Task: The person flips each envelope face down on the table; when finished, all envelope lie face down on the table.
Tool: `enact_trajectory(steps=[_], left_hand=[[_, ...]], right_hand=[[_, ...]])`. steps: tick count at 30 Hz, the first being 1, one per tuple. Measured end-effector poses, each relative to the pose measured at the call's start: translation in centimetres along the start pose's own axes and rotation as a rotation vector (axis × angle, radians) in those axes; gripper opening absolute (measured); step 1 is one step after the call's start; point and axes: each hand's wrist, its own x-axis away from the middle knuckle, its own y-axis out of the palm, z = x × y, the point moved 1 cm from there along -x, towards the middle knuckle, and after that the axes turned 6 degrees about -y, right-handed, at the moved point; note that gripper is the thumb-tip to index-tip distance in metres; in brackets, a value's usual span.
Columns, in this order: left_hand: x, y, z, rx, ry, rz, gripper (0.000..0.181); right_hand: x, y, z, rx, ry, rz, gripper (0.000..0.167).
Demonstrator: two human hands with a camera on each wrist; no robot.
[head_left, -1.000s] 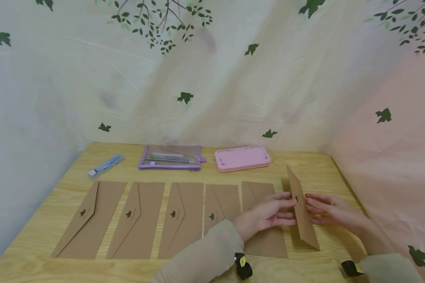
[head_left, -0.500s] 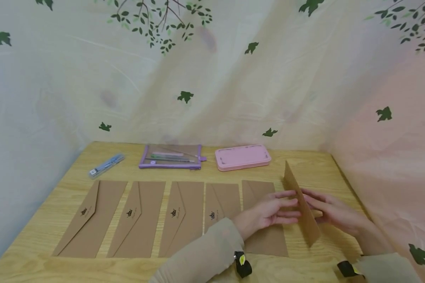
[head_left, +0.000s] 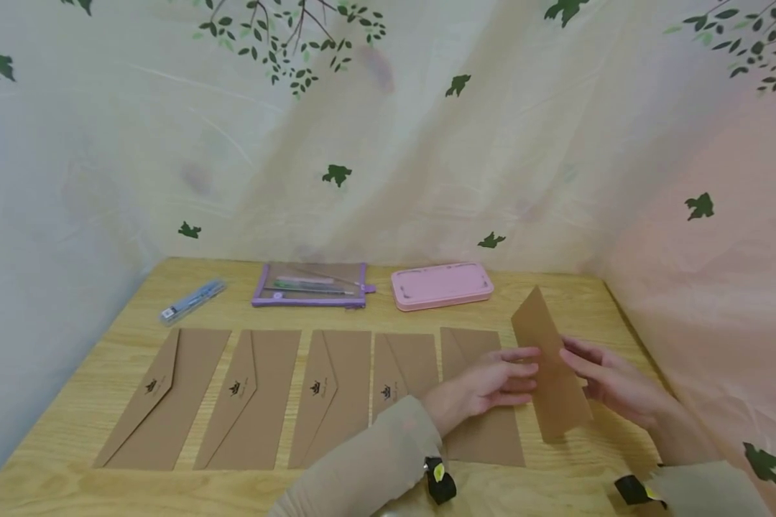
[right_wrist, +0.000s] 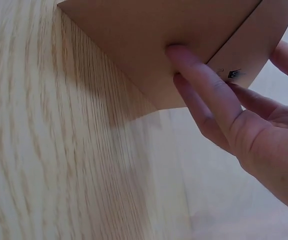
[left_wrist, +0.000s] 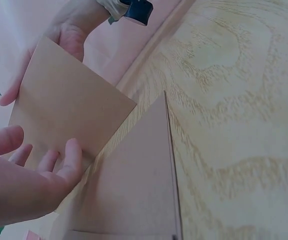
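My right hand (head_left: 614,380) grips a brown paper envelope (head_left: 538,327) by its right edge, thumb on the plain side facing me. The envelope stands tilted above the table at the right end of a row. In the right wrist view, fingers (right_wrist: 209,90) lie on its flap side, by a small dark crown print (right_wrist: 234,73). My left hand (head_left: 481,384) has its fingers fairly straight and touches the plain side; the left wrist view shows its fingertips (left_wrist: 73,147) against the paper. Under that hand lies another flat envelope (head_left: 485,441), partly hidden.
Several more brown envelopes (head_left: 333,409) lie flat in a row to the left. Along the back are a blue pen-like item in a clear case (head_left: 194,301), a purple-edged mesh pouch (head_left: 356,301) with pens, and a pink case (head_left: 442,287). Fabric walls (head_left: 401,179) surround the wooden table (head_left: 323,495).
The envelope has turned from nearly edge-on, with its crown print showing, to its plain side facing me. My right thumb has come onto that side; my left hand stays nearly in place.
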Motion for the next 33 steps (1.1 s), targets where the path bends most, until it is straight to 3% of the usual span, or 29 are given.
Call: enact_trajectory(steps=[8, 13, 19, 22, 27, 33], left_hand=[[-0.1, -0.1, 0.1, -0.02, -0.009, 0.004, 0.035], [-0.1, -0.2, 0.1, -0.027, -0.015, 0.004, 0.035], [-0.1, -0.3, -0.1, -0.023, -0.014, -0.008, 0.037], [-0.1, -0.4, -0.3, -0.029, -0.012, -0.012, 0.038], [0.0, -0.5, -0.4, -0.036, -0.009, -0.014, 0.039], [0.2, -0.6, -0.3, -0.038, -0.017, -0.015, 0.04]], right_hand=[[0.5, -0.6, 0.3, 0.05, 0.027, 0.082, 0.069], [0.7, -1.1, 0.5, -0.004, 0.0, 0.059, 0.067], [1.3, -2.0, 0.9, -0.042, 0.006, 0.047, 0.047], [1.7, -2.7, 1.1, -0.005, 0.015, 0.062, 0.042], [2.1, -3.5, 1.3, 0.131, 0.039, 0.135, 0.057], [2.4, -4.2, 1.6, 0.137, 0.038, 0.102, 0.054]])
